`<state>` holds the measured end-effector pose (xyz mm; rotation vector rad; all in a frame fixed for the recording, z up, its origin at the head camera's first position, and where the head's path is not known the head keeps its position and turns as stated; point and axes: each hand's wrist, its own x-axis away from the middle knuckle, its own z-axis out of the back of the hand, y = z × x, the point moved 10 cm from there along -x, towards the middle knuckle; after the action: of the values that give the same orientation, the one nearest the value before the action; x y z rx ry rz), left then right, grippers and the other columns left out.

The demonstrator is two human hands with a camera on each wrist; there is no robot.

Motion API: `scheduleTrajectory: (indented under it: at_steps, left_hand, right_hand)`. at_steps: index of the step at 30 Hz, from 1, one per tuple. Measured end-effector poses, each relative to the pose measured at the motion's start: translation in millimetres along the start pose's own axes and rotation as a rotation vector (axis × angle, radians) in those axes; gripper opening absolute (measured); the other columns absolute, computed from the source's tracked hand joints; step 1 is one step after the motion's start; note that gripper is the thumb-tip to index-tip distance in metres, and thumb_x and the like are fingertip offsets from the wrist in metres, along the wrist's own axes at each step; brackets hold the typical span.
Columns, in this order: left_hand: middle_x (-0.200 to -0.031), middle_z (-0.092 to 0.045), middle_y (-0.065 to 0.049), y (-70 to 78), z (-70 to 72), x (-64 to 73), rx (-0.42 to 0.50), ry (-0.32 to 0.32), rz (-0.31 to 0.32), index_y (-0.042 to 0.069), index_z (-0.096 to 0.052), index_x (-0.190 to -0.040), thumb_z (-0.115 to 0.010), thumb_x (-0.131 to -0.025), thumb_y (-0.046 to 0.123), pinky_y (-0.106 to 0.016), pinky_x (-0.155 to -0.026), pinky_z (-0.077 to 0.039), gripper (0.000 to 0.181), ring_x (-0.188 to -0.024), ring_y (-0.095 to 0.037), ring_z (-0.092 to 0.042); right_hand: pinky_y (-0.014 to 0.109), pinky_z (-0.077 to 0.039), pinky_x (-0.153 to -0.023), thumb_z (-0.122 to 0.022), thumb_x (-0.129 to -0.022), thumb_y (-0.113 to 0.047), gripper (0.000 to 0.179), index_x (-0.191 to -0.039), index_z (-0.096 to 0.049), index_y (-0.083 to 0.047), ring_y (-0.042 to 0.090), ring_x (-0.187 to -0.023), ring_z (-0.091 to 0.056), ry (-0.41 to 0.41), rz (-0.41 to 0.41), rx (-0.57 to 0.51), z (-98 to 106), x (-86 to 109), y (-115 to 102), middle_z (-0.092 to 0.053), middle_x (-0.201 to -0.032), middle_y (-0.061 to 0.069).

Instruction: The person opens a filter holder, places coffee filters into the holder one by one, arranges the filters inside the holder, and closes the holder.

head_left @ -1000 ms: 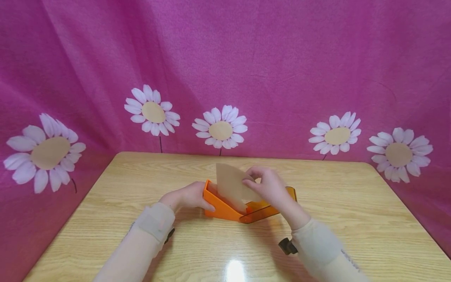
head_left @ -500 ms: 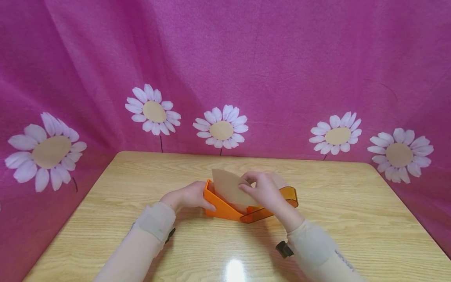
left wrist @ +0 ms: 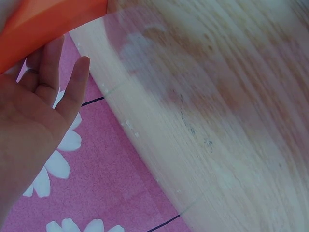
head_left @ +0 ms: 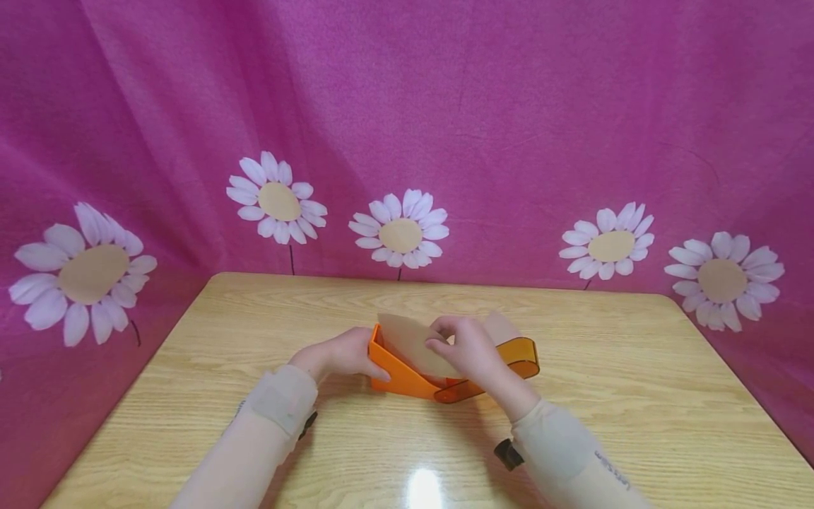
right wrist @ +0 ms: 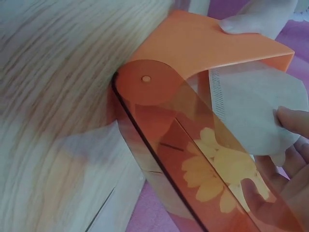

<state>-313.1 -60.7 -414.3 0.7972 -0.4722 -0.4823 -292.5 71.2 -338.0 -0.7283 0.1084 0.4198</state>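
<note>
An orange coffee filter case (head_left: 403, 375) stands on the table, its see-through amber lid (head_left: 524, 351) swung out to the right. My left hand (head_left: 340, 351) holds the case's left end, thumb on the near side; in the left wrist view, fingers (left wrist: 49, 72) lie along the orange wall. A brown paper coffee filter (head_left: 410, 339) leans in the case's opening, its upper edge above the rim. My right hand (head_left: 467, 346) pinches this filter at its right side. In the right wrist view, the filter's crimped seam (right wrist: 217, 94) faces the case's hinge (right wrist: 146, 79).
A pale piece of paper (head_left: 501, 325) shows just beyond my right hand, above the lid. The light wooden table (head_left: 254, 300) ends at a pink curtain (head_left: 509, 141) printed with daisies. Both wrists wear bands with small dark cameras.
My right hand has moved left and a little down, lowering the filter deeper into the case. The pale paper beyond that hand has come into sight. My left hand stays on the case.
</note>
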Motion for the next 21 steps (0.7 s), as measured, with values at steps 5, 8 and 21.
scheduleTrajectory:
  at_steps: [5,8,21]
  left_hand:
    - [-0.092,-0.062,0.003,1.1,-0.4,-0.6,-0.001,-0.005,-0.027,0.013,-0.057,-0.110,-0.077,-0.075,0.016,-0.030,-0.087,-0.043,0.041,-0.084,-0.013,-0.055]
    - [-0.092,-0.062,0.003,2.1,-0.5,-0.7,-0.002,-0.007,-0.040,0.011,-0.058,-0.109,-0.077,-0.075,0.015,-0.029,-0.086,-0.043,0.040,-0.083,-0.013,-0.055]
    - [-0.094,-0.063,0.004,2.2,-1.3,-1.1,0.002,-0.008,-0.050,0.015,-0.059,-0.110,-0.077,-0.074,0.015,-0.030,-0.087,-0.044,0.040,-0.085,-0.013,-0.056]
  right_hand:
    - [0.025,-0.043,-0.067,-0.070,-0.082,-0.012,0.005,-0.078,-0.066,-0.011,0.009,-0.071,-0.051,-0.011,0.007,0.018,-6,-0.1,1,-0.066,-0.078,-0.001]
    - [0.024,-0.041,-0.064,-0.070,-0.082,-0.012,0.006,-0.078,-0.065,-0.011,0.009,-0.066,-0.046,-0.022,-0.003,0.026,-9,0.1,2,-0.066,-0.078,-0.001]
    - [0.044,-0.045,-0.090,-0.075,-0.077,-0.015,0.008,-0.076,-0.069,-0.009,0.029,-0.101,-0.056,0.036,-0.032,0.105,-13,0.5,2,-0.069,-0.099,0.009]
